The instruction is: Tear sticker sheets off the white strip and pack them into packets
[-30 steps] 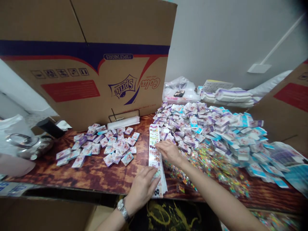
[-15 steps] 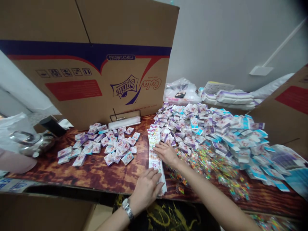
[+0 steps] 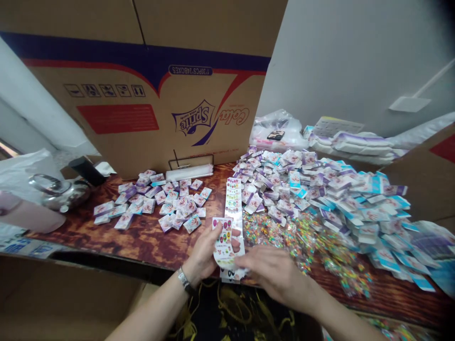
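My left hand, with a watch at the wrist, grips a short printed sticker strip between thumb and fingers. The strip curls toward me at its lower end. My right hand has its fingertips closed at that lower end, partly blurred. Beneath both hands a long stack of sticker strips lies on the table, running away from me. Small bags of coloured candy lie just beyond my right hand. To the left are small printed boxes in a loose group.
A big heap of small boxes covers the table's right side. A tall carton stands at the back left, with a clear plastic bundle before it. A metal teapot and a pink container sit at the far left.
My left hand has lifted a sticker strip off the stack. My right hand has drawn back from the stack to the lifted strip's lower end. The view has shifted slightly.
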Available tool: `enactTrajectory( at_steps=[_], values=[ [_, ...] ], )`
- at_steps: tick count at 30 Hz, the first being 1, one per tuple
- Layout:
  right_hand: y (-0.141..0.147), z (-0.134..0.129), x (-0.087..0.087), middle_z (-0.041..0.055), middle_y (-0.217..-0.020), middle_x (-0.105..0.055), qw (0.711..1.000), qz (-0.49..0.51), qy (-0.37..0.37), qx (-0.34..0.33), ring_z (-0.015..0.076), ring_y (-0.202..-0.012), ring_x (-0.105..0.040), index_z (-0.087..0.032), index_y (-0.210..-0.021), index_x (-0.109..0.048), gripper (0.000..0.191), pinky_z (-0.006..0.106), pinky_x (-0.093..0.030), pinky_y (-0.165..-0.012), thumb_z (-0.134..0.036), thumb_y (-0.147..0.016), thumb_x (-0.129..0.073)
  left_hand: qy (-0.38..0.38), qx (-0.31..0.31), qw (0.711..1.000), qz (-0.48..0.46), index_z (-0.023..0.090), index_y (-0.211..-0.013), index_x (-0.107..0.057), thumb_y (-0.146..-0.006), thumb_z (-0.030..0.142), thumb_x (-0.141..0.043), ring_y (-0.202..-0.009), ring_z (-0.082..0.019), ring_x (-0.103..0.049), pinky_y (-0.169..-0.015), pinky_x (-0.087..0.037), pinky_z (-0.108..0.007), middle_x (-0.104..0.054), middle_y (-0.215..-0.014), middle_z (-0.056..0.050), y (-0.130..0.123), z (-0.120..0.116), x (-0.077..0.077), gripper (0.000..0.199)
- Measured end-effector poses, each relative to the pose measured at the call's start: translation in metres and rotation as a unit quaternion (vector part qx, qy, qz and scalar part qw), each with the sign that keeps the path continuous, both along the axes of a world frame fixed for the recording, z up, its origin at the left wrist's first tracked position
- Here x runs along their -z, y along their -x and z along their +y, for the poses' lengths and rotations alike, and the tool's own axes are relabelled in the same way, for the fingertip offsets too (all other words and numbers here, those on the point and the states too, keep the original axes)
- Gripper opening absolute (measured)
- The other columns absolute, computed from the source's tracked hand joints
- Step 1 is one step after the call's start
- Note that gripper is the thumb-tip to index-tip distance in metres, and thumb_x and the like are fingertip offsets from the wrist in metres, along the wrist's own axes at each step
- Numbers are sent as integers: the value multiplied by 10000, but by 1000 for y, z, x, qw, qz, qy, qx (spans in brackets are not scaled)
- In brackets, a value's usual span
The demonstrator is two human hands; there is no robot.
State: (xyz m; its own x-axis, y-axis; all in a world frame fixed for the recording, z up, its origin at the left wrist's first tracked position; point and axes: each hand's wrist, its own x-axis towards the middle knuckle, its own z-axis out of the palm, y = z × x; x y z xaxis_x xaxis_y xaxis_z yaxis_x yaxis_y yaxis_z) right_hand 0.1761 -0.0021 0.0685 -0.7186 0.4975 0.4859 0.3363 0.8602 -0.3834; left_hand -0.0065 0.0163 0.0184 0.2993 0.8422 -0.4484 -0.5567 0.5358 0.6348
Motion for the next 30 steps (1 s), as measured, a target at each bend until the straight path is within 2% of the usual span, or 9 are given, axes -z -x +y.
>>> enactTrajectory(
  at_steps=[4,8,11,16,18,21,24,27,30],
  values=[
    [0,26,3,50,-974,-702,989,58,32,135,152,-859,-662,-200,-1133,-598,262,293,-543,-755,-175,-911,-461,-152,63,982,89,126,-974,-655,-827,615,-430,-714,-201,-625,-647,-484,-288,-682,-842,-95,1,-12,-1,558],
    [8,46,10,54,-986,-703,980,72,34,181,163,-844,-673,-209,-1123,-608,253,303,-555,-742,-214,-921,-455,-285,154,923,207,135,-901,-668,-760,511,-613,-719,-185,-586,-678,-447,-264,-663,-787,-53,6,-17,-7,405],
    [12,46,14,55,-994,-697,981,93,-11,171,156,-865,-661,-212,-1156,-587,279,301,-552,-758,-172,-911,-460,-245,140,936,212,139,-849,-657,-814,421,-581,-733,-177,-578,-692,-444,-271,-649,-778,-41,5,-16,-6,294],
    [12,27,20,96,-994,-683,985,45,-153,70,188,-964,-610,-142,-1135,-593,290,349,-523,-838,-90,-867,-495,-87,38,995,25,167,-915,-654,-781,305,-624,-825,-193,-585,-721,-467,-299,-654,-903,-50,-3,-14,3,195],
    [12,20,25,105,-1041,-672,983,-7,-176,56,213,-1000,-592,-132,-1149,-584,290,387,-509,-866,-113,-879,-479,-37,32,997,-64,159,-902,-661,-773,309,-615,-814,-188,-588,-722,-472,-298,-657,-886,-57,-3,-13,5,203],
    [14,15,33,112,-1106,-648,977,-64,-192,65,238,-1057,-564,-128,-1167,-571,301,430,-479,-907,-132,-892,-450,1,32,987,-156,155,-966,-656,-816,443,-534,-783,-166,-585,-724,-468,-279,-655,-899,-64,-3,-12,2,346],
    [17,15,37,131,-1060,-651,973,-79,-212,53,251,-1067,-553,-112,-1158,-573,303,446,-458,-919,-147,-904,-412,-10,-11,992,-124,160,-933,-654,-801,463,-584,-782,-147,-572,-708,-457,-245,-644,-889,-48,-4,-12,-1,338],
    [21,17,35,100,-907,-661,984,-52,-168,40,218,-954,-579,-131,-1113,-591,281,388,-481,-854,-143,-912,-395,-41,-42,998,-23,150,-810,-646,-748,376,-686,-725,-121,-547,-664,-439,-213,-619,-781,-12,-6,-13,0,237],
    [24,19,30,51,-833,-634,998,-13,2,59,168,-824,-573,-180,-1035,-597,205,302,-494,-726,-156,-915,-432,-125,-45,989,67,133,-750,-635,-771,408,-655,-691,-117,-523,-657,-428,-217,-597,-723,-4,-5,-12,4,276]
  ],
)
